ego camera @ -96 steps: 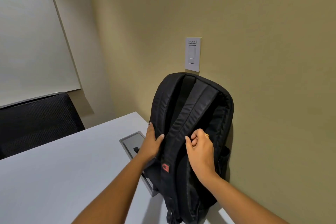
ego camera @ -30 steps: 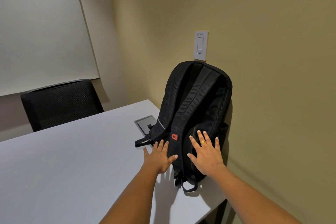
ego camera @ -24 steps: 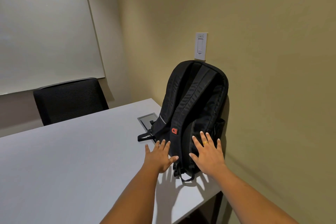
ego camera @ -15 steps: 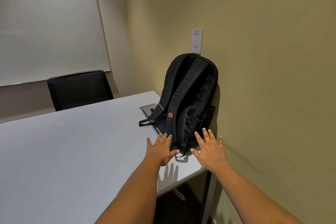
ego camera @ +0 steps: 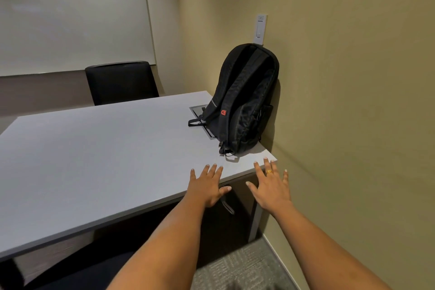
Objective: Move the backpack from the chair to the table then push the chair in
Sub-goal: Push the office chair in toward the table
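Both hands were spread flat and empty, fingers splayed wide, palms down. The left hand [ego camera: 207,187] hovered over the desk's near edge, close to its right corner; the right hand [ego camera: 270,185], a gold ring [ego camera: 269,171] on one finger, hung just past that same corner, beside the wall. Neither touched the backpack [ego camera: 242,101], which stood apart from them, upright on the grey desk [ego camera: 94,160] at its right edge, back panel and shoulder straps facing the camera, its top leaning against the tan wall [ego camera: 341,77]. A red logo tab [ego camera: 223,113] showed on one strap, and loose strap ends trailed onto the desktop. The pack's base partly covered a recessed metal hatch [ego camera: 197,110] set in the desk. Above it, a white wall switch [ego camera: 260,29]. At the desk's far edge sat a black chair [ego camera: 121,82], below a pale board [ego camera: 70,14]. Grey carpet [ego camera: 235,271] lay under the arms
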A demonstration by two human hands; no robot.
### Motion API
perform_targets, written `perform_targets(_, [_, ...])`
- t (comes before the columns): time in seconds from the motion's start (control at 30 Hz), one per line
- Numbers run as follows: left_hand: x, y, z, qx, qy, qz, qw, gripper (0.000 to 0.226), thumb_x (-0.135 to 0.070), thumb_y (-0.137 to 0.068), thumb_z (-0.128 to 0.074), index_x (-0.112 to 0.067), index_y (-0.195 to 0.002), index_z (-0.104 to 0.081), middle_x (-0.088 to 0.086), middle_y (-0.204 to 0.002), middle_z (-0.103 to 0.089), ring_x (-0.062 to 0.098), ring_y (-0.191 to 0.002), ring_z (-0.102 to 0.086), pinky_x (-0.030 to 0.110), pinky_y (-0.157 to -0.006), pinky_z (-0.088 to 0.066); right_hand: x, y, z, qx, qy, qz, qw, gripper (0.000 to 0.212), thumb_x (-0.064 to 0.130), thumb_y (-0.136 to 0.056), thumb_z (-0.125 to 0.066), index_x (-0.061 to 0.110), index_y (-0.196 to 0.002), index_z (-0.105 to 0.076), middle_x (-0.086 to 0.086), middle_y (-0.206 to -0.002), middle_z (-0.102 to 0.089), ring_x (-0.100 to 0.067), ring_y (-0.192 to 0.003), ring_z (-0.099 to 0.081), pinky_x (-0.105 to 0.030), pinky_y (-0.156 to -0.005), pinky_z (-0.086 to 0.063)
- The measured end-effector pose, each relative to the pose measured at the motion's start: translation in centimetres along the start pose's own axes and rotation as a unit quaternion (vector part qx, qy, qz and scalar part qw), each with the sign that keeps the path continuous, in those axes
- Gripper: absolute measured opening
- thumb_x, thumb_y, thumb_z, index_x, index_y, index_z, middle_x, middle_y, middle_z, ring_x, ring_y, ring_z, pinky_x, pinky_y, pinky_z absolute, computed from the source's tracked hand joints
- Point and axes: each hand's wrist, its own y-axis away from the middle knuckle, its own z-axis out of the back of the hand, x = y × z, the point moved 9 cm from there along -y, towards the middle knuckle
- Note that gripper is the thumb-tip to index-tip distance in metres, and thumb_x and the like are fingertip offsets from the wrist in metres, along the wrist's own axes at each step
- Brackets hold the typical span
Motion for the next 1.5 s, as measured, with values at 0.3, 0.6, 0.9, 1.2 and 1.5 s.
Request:
perform_targets(0.3, [1.8,6.9,-1.1,-0.004,-0.011,-0.046,0.999,0.069,-0.057,-0.092,-0.023,-0.021,-0.146,0.002,0.005,-0.157,0.001,0.024,-0.144,0.004,0.056,-0.114,0.001,2.0,7.4,-1.6,0.008,-0.003,-0.063,0.998,0.066,0.054,-0.092,-0.028,0.024,-0.145,-0.003,-0.008,-0.156,0.001,-0.025,-0.142,0.006,-0.053,-0.112,-0.002])
perform_targets(0.6, [5.4,15.4,-6.4,0.049,-0.024,-0.082,0.995,0.069,-0.057,-0.091,-0.023,-0.022,-0.145,0.002,0.003,-0.157,0.002,0.022,-0.143,0.007,0.055,-0.113,0.003,7.7,16.9,-4.4,0.032,-0.014,-0.101,0.994,0.065,0.055,-0.092,-0.028,0.025,-0.145,-0.005,-0.008,-0.156,0.000,-0.026,-0.142,0.004,-0.054,-0.111,-0.004])
perform_targets(0.9, [7.4,21.6,-8.2,0.048,-0.027,-0.100,0.993,0.070,-0.060,-0.090,-0.021,-0.023,-0.145,0.002,0.003,-0.157,0.002,0.022,-0.144,0.006,0.056,-0.112,0.003,10.5,24.3,-5.1,0.042,-0.013,-0.126,0.991,0.065,0.057,-0.092,-0.026,0.025,-0.144,-0.004,-0.007,-0.156,0.002,-0.025,-0.141,0.005,-0.053,-0.111,-0.003])
perform_targets(1.2, [8.9,30.3,-8.4,0.043,-0.029,-0.104,0.993,0.070,-0.059,-0.091,-0.022,-0.023,-0.146,0.002,0.002,-0.157,0.002,0.021,-0.144,0.006,0.055,-0.114,-0.002,14.1,33.0,-1.6,-0.006,0.002,-0.131,0.991,0.066,0.058,-0.091,-0.025,0.025,-0.144,-0.003,-0.008,-0.156,0.002,-0.026,-0.142,0.004,-0.053,-0.112,-0.003])
perform_targets(1.5, [11.8,41.1,-6.7,0.014,-0.061,-0.115,0.991,0.069,-0.058,-0.091,-0.022,-0.024,-0.145,0.002,0.002,-0.157,0.002,0.021,-0.144,0.006,0.055,-0.114,0.000,19.9,42.4,0.1,-0.004,-0.010,-0.140,0.990,0.065,0.055,-0.093,-0.026,0.023,-0.145,-0.004,-0.009,-0.156,0.002,-0.026,-0.142,0.005,-0.052,-0.112,-0.003])
